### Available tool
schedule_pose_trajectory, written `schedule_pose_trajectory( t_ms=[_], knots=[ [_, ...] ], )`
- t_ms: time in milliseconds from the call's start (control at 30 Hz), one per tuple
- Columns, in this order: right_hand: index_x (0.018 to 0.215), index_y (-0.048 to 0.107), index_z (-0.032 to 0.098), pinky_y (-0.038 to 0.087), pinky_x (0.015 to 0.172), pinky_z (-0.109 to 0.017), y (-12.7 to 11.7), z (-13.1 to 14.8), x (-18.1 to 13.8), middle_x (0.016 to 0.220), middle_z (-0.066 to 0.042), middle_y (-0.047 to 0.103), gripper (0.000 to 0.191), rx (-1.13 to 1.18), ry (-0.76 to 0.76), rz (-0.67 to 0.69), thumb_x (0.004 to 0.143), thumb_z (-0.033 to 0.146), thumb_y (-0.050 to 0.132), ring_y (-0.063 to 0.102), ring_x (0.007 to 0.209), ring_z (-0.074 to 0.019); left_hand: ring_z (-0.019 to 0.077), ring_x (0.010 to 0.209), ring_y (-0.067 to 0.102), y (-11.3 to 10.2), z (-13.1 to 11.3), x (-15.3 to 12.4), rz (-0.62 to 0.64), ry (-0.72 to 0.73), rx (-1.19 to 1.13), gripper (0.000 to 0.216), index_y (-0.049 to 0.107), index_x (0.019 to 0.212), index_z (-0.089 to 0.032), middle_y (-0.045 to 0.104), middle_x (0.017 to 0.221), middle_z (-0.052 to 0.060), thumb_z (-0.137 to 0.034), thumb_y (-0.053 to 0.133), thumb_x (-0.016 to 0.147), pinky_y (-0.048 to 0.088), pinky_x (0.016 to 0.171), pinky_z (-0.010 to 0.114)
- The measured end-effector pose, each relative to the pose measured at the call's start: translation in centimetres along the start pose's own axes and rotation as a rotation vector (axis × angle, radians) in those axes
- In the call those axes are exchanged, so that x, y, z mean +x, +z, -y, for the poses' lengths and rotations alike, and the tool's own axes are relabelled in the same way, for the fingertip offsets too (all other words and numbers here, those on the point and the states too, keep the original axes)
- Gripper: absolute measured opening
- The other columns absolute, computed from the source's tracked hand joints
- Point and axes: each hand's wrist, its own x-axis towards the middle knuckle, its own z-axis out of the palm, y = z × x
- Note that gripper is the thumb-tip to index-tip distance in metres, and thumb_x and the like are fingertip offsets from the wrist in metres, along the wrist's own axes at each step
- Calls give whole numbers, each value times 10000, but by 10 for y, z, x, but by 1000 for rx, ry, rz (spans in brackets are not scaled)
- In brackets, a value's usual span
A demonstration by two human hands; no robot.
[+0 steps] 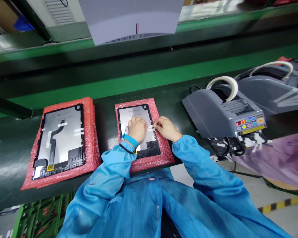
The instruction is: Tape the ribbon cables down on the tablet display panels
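A tablet screen panel in a black frame (147,153) lies in front of me on red bubble wrap (169,158). My left hand (138,129), wearing a blue wrist strap (130,140), rests over the panel's middle with its fingers bent and drawn together. Whatever those fingers hold, if anything, is hidden. At the panel's right edge my right hand (167,129) is closed in a pinch on the end of a short strip of white tape (150,127). The strip lies across the edge, close to my left fingertips.
To the left, another screen panel (67,135) with tape pieces and a ribbon cable lies on stacked red bubble wrap (90,145). Grey tape dispensers (208,112) with tape rolls (234,87) stand at right. A white sheet or box (134,19) overhangs the back; green crates (39,215) are below left.
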Motion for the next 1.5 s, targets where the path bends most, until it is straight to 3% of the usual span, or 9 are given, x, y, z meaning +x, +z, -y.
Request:
schedule_pose_trajectory(
  t_ms=[267,400,600,867,1067,1167,1267,1333,1500],
  knots=[
    [646,635,180,419,757,-327,-4,4,-5,672,-35,552,112,-73,132,-63,751,208,610,516,708,-183,315,1077,445,0,-1,-2,-24,-25,19,128,613,792,-180,609,989,122,-267,547,857,348,876,445],
    [980,687,133,406,853,-377,4,9,-29,854,-111,607,285,-137,43,-179,830,124,446,529,851,-234,302,1067,463,-3,0,-2,-52,-59,-18,94,610,842,-182,605,996,110,-274,607,825,351,887,433],
    [1268,557,91,406,839,-399,30,21,-53,1102,-185,558,485,-285,7,-88,852,71,309,458,956,-290,302,1068,472,-1,0,-2,-80,-63,-19,89,612,850,-186,594,1001,113,-269,608,821,361,888,431],
    [1025,655,136,436,837,-362,12,-3,-34,874,-111,615,324,-143,2,-235,821,122,404,544,862,-229,308,1005,521,-17,45,-58,-344,-314,125,193,598,989,-139,599,1030,156,-194,494,837,411,859,428],
    [702,613,151,429,803,-386,21,4,-16,792,-157,619,171,-237,61,-193,795,123,472,571,815,-265,273,899,606,-12,54,-80,-184,-374,91,265,612,861,-112,638,876,158,-269,404,907,441,850,380],
    [715,592,161,431,802,-377,22,10,-14,808,-163,633,170,-195,91,-198,801,104,457,593,831,-267,283,941,595,-10,51,-78,-179,-364,123,255,605,856,-110,633,904,166,-288,427,896,441,863,390],
    [898,586,152,455,764,-355,19,10,-13,810,-113,652,127,-49,186,-272,798,209,534,615,794,-238,280,959,579,-5,52,-77,-232,-358,94,211,587,798,-137,615,901,149,-272,445,877,440,865,403],
    [980,569,148,471,728,-340,16,8,-9,736,-60,648,318,60,254,-297,710,292,655,617,734,-217,271,952,576,-3,54,-77,-282,-344,10,171,559,738,-161,606,861,123,-268,485,849,438,869,407],
    [741,612,167,489,623,-328,6,13,1,584,-17,615,325,508,382,-107,494,310,767,605,609,-197,209,756,613,-5,61,-76,-316,-365,-130,169,503,675,-197,602,701,46,-283,575,801,479,728,338]
  ],
)
